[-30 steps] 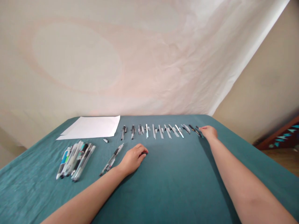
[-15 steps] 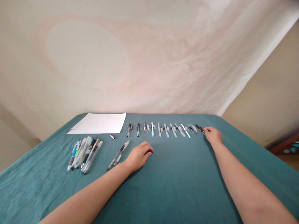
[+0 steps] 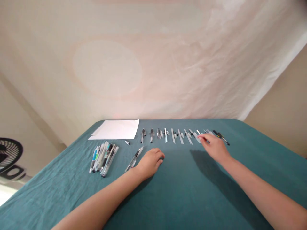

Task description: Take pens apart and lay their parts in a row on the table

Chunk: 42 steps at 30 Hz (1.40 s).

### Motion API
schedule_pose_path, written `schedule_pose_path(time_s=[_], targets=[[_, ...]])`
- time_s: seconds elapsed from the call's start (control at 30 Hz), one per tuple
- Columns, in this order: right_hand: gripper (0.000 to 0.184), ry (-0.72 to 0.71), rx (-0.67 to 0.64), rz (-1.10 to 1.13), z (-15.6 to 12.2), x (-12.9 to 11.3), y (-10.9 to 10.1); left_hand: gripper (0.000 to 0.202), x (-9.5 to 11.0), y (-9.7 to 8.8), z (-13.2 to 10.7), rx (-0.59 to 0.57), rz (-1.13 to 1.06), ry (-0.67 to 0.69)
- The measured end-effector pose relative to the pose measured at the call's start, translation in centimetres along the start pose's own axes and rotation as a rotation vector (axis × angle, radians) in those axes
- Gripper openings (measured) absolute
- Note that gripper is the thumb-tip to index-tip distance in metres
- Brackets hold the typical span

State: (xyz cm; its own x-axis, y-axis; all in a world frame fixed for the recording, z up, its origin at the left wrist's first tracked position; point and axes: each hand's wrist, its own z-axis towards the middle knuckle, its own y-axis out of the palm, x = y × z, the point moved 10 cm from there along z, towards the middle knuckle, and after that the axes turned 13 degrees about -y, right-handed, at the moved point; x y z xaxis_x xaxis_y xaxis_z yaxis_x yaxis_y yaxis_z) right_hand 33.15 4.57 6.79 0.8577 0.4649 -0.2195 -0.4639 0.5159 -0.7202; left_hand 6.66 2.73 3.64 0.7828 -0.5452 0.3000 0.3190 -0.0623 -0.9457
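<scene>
My left hand (image 3: 151,162) rests on the cloth with its fingers loosely bent and the thumb apart; nothing shows in it. Beside its wrist lie a few pens (image 3: 135,158), partly covered by the forearm. My right hand (image 3: 214,147) hovers above the table, its shadow falling on the cloth below. Its fingers reach forward, loosely bent, with no held thing visible. Behind its fingertips runs a row of pens, among them a clear pen (image 3: 180,136) and a white pen (image 3: 198,132) partly hidden by the hand. A black pen (image 3: 220,136) lies at the row's right end.
A bunch of pens (image 3: 103,159) lies at the left on the green tablecloth (image 3: 182,191). White paper sheets (image 3: 116,128) lie at the back left, with a small pen cap (image 3: 127,142) in front. A fan (image 3: 9,156) stands beyond the left edge.
My right hand has let go of the black pen at the row's right end and moved left, rising off the cloth. My left hand stays near the same pens. The view has shifted left.
</scene>
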Motion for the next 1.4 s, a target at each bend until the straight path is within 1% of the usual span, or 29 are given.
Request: schedule_pose_path(time_s=[0.03,0.07,0.1,0.17,0.27,0.37,0.43,0.53,0.6,0.67,0.7,0.77,0.8,0.83,0.9,0.97,1.03,1.23,1.4], targets=[[0.026,-0.056,-0.045,0.022,-0.5,-2.4,0.9,0.028,-0.4,-0.2,-0.5,0.014,0.072,0.0],[0.026,-0.097,-0.07,0.031,-1.1,-4.2,1.6,0.034,-0.8,-0.4,-1.2,0.029,0.142,0.007],[0.026,-0.125,-0.095,0.036,-1.7,-5.5,2.2,0.04,-1.4,-0.6,-1.9,0.038,0.206,0.02],[0.026,-0.148,-0.122,0.044,-2.6,-6.7,3.0,0.051,-3.3,-0.8,-3.2,0.042,0.295,0.013],[0.026,-0.118,-0.142,0.069,-3.1,-6.0,3.6,0.061,-7.6,-1.6,-4.5,0.056,0.382,-0.087],[0.026,-0.062,-0.146,0.099,-3.2,-4.5,4.1,0.062,-11.6,-2.8,-4.9,0.088,0.447,-0.197],[0.026,-0.042,-0.149,0.109,-3.3,-4.0,4.3,0.058,-13.3,-3.5,-5.1,0.11,0.465,-0.258],[0.026,-0.032,-0.159,0.116,-3.5,-3.9,4.5,0.048,-14.9,-5.0,-5.5,0.142,0.442,-0.334],[0.026,-0.024,-0.16,0.127,-3.6,-3.9,4.5,0.041,-15.7,-6.8,-6.0,0.187,0.399,-0.384],[0.026,-0.015,-0.157,0.136,-3.6,-3.8,4.5,0.037,-17.3,-9.4,-6.9,0.273,0.365,-0.475],[0.026,-0.011,-0.156,0.139,-3.6,-3.8,4.5,0.036,-18.5,-10.8,-7.5,0.319,0.358,-0.546],[0.026,-0.004,-0.155,0.143,-3.6,-3.7,4.5,0.038,-21.7,-13.2,-9.1,0.397,0.37,-0.745],[0.026,-0.002,-0.155,0.146,-3.5,-3.6,4.5,0.039,-23.3,-13.7,-9.8,0.389,0.364,-0.833],[0.026,-0.001,-0.154,0.148,-3.5,-3.6,4.5,0.041,-24.8,-13.7,-10.3,0.354,0.342,-0.902],[0.026,-0.004,-0.153,0.152,-3.5,-3.6,4.5,0.044,-26.9,-12.7,-10.8,0.25,0.28,-0.975],[0.026,-0.008,-0.15,0.152,-3.5,-3.6,4.4,0.047,-27.9,-11.7,-10.9,0.191,0.253,-1.007],[0.025,-0.008,-0.146,0.15,-3.5,-3.5,4.4,0.049,-28.1,-11.2,-10.9,0.188,0.263,-1.028],[0.025,-0.004,-0.153,0.139,-3.5,-3.4,4.6,0.055,-27.3,-11.2,-10.9,0.222,0.303,-1.032],[0.026,-0.007,-0.159,0.138,-3.5,-3.4,4.6,0.058,-28.2,-10.7,-11.0,0.192,0.3,-1.022]])
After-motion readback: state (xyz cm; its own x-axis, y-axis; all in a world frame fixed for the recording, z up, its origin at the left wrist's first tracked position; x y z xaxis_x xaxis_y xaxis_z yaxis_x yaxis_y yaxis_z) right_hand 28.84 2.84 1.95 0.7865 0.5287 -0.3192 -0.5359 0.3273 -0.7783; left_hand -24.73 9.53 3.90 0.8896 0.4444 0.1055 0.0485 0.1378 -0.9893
